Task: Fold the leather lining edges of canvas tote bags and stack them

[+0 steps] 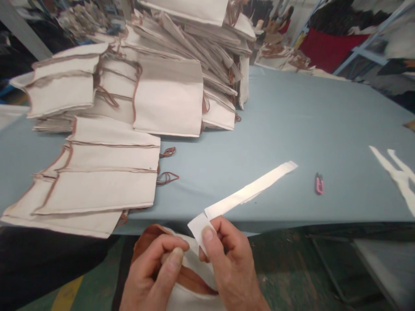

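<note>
While the left hand [154,272] pinches the rim of a canvas bag [194,298] just off the bench [292,129] edge, the right hand [230,259] grips the end of a long white strip [249,190], with stacked bags [168,97] piled up left and pink thread snips [319,183] lying off to the right.

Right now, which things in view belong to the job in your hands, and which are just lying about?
Part of the job: left hand gripping the canvas bag with brown trim; right hand pinching the white strip.

Lying about: stacked canvas bags, pink thread snips and loose white strips on the blue-grey table.
</note>
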`<action>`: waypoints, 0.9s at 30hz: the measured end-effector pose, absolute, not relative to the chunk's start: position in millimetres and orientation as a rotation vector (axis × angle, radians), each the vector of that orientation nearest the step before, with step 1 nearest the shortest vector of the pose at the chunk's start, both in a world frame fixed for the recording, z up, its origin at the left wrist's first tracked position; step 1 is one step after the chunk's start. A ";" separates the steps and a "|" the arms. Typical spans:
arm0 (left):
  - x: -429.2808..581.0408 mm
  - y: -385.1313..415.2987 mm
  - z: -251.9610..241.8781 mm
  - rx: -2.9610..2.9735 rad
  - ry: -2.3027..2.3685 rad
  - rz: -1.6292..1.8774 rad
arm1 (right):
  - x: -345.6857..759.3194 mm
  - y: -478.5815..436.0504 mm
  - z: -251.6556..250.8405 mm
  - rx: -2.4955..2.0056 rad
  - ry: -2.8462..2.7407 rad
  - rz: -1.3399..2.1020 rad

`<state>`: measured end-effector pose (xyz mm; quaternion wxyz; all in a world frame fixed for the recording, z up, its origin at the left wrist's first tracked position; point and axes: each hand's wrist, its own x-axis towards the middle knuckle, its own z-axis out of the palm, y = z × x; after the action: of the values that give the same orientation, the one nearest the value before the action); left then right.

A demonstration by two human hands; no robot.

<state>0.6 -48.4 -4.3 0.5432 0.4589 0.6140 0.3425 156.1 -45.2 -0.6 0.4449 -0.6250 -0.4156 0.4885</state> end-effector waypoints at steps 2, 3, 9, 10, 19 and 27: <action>2.4 -39.3 6.0 1.030 1.405 0.762 | 161.5 -45.5 1.8 -1.562 -1.145 1.248; 4.6 -35.2 11.1 1.009 1.376 0.745 | 163.9 -45.5 3.7 -1.573 -1.199 1.264; 17.4 -24.1 30.9 1.029 1.432 0.685 | 176.1 -44.7 17.0 -1.631 -1.394 1.374; 17.8 -24.1 32.1 1.038 1.440 0.674 | 177.8 -44.2 18.7 -1.641 -1.397 1.386; 7.8 -27.9 24.6 0.950 1.330 0.671 | 187.8 -41.0 24.2 -1.533 -1.388 1.415; 2.7 -29.7 21.9 1.117 1.253 0.727 | 181.6 -45.8 27.8 -1.585 -1.281 1.399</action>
<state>2.7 -29.7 21.9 0.6101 0.4839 0.5426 0.3150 181.6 -45.8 27.8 0.3286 -0.6057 -0.4893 0.5345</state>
